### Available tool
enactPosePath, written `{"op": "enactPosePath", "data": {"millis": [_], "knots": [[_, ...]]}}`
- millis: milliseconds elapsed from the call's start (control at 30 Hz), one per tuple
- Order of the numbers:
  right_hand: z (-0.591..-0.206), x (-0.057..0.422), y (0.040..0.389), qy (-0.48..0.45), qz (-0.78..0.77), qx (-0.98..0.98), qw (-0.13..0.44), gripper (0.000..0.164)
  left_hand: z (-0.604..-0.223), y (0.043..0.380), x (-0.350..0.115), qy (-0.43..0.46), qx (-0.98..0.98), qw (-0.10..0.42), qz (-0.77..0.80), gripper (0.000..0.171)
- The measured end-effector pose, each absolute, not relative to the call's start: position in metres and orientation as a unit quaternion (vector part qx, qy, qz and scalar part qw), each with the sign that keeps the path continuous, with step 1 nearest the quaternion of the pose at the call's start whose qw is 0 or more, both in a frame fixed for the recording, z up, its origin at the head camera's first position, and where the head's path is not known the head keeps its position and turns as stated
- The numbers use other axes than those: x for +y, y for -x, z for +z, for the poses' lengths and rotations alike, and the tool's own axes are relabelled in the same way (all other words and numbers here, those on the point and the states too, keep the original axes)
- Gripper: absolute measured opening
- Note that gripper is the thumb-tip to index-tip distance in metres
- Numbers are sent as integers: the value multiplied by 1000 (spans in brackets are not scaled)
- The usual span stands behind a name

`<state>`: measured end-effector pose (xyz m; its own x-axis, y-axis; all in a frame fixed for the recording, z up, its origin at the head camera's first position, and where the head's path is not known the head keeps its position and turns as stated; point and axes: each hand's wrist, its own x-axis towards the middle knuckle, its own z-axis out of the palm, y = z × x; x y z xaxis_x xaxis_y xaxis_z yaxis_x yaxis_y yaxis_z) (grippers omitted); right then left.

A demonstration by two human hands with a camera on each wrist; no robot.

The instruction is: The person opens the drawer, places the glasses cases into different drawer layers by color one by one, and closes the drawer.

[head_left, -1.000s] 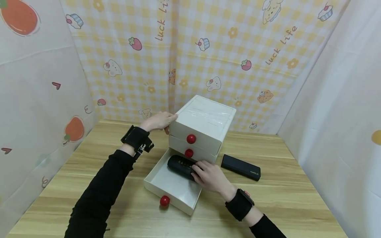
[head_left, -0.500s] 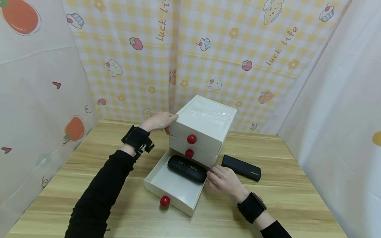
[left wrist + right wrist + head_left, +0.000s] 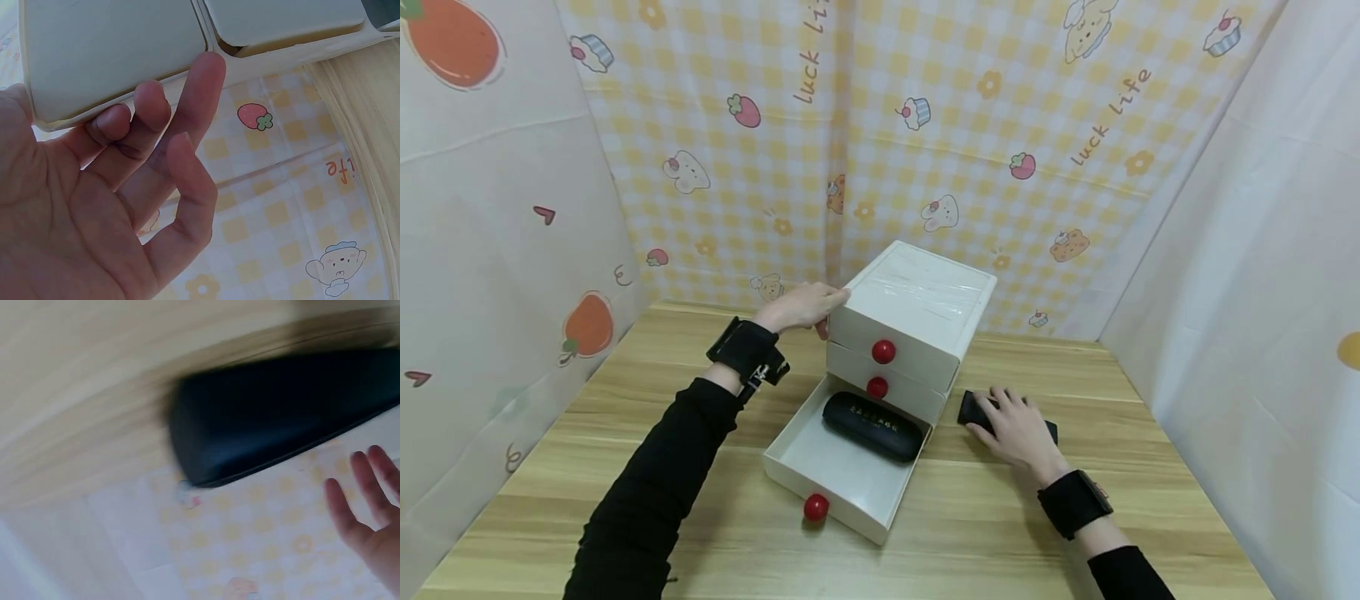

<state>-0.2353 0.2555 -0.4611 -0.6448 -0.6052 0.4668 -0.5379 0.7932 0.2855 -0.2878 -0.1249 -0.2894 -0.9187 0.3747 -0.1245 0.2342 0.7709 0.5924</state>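
My left hand point(image 3: 801, 307) touches the upper left edge of a white drawer cabinet point(image 3: 917, 287). In the left wrist view its loosely bent fingers point(image 3: 203, 87) lie along the cabinet's side point(image 3: 119, 50). The bottom drawer point(image 3: 820, 475) is pulled out, and a black glasses case point(image 3: 872, 427) with gold lettering lies at its back. Over a second black case point(image 3: 972, 410) on the table, my right hand point(image 3: 1018, 433) spreads its fingers and hides most of it. In the right wrist view this long case point(image 3: 269, 419) shows apart from the fingertips.
The two upper drawers are closed, each with a red knob point(image 3: 883, 351); another red knob point(image 3: 816, 507) is on the bottom drawer's front. The wooden table point(image 3: 722, 508) is bounded by a patterned curtain point(image 3: 880, 125) behind and a white sheet point(image 3: 1240, 292) at the right.
My right hand has let go of the glasses case in the drawer and moved right, over the case on the table. My left hand has stayed at the cabinet.
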Motion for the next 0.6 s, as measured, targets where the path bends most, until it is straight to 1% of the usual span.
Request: {"op": "enactPosePath", "data": {"millis": [133,267,500,600], "knots": [[-467,274,240,-294,-85,-926,220,61,-289,288,-127,-162,933,119,299,52],[-474,288,244,-308,-90,-929,185,65,-289,288,-128,-161,933,118,299,52],[-483,303,260,-373,-63,-907,184,62,-289,289,-126,-164,932,119,299,53],[-484,305,261,-381,-53,-905,181,61,-289,289,-125,-164,934,118,296,52]]}}
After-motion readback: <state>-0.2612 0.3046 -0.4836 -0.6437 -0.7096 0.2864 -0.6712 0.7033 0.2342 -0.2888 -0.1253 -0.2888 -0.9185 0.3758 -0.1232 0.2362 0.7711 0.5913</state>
